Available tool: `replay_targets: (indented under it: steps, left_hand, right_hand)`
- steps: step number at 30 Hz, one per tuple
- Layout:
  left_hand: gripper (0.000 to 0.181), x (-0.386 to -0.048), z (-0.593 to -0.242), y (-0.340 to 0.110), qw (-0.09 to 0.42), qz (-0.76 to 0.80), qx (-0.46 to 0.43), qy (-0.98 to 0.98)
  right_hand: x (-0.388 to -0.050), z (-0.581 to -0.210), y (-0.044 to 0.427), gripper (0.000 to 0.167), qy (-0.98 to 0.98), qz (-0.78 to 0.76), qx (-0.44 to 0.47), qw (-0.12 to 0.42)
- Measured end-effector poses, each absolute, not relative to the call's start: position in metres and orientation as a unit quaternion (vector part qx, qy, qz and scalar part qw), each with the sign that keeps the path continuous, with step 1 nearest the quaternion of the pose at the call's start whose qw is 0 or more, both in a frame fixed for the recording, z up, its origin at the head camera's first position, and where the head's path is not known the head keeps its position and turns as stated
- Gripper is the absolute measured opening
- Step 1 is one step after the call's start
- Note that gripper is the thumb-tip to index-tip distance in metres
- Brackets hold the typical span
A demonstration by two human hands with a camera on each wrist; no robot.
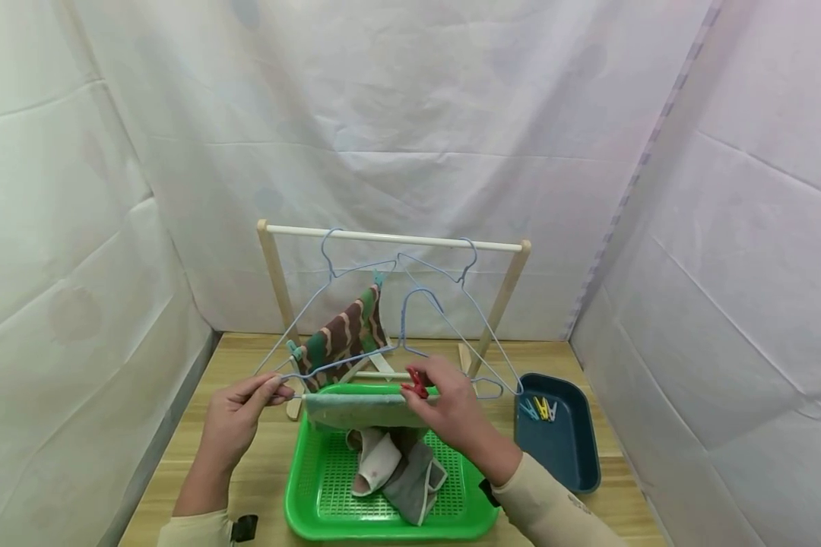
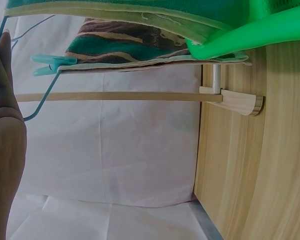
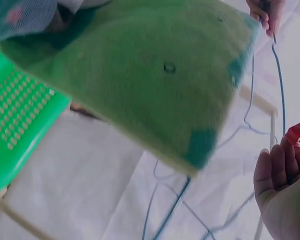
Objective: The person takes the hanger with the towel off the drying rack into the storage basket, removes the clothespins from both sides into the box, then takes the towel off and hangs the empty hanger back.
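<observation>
My left hand (image 1: 236, 416) grips the left end of a blue wire hanger (image 1: 403, 323) above the basket. Draped over the hanger's lower bar is a green cloth (image 1: 359, 410), its broad face turned to the right wrist view. Between the thumb and fingers of my right hand (image 1: 460, 406) is a red clothespin (image 1: 416, 384), held by the cloth's right part; whether it touches the cloth cannot be told. Behind, a camouflage cloth (image 1: 342, 332) hangs from another hanger, pinned by teal clothespins (image 2: 52, 64).
A green basket (image 1: 294, 497) holds crumpled grey and whitish cloths (image 1: 413, 479) below my hands. Two blue hangers hang on the rack's white rail (image 1: 397, 238). To the right, a dark blue tray (image 1: 564, 448) contains several clothespins (image 1: 540, 409). White curtains enclose the wooden table (image 1: 246, 357).
</observation>
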State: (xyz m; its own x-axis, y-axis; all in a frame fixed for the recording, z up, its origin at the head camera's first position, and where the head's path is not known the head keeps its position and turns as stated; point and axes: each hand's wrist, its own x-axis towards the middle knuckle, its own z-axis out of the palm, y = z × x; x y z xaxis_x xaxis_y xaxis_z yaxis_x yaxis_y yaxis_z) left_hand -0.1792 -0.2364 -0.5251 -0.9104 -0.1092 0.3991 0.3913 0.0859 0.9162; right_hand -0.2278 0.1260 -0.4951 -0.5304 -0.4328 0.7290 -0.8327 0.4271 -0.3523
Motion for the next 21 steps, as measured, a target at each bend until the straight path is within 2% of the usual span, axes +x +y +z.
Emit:
replay_targets:
  steps: [7, 17, 21]
  left_hand:
    - [0.02, -0.18, -0.525, -0.235, 0.192, -0.668, -0.094, -0.713]
    - [0.019, -0.181, -0.527, -0.239, 0.192, -0.669, -0.092, -0.712]
    - [0.019, -0.181, -0.527, -0.24, 0.192, -0.668, -0.091, -0.713]
  right_hand:
    - [-0.225, -0.485, 0.16, 0.031, -0.811, 0.35, 0.373, 0.285]
    - [-0.229, -0.467, 0.225, 0.024, -0.813, 0.375, 0.278, 0.348]
    - [-0.232, -0.461, 0.243, 0.027, -0.81, 0.38, 0.251, 0.369]
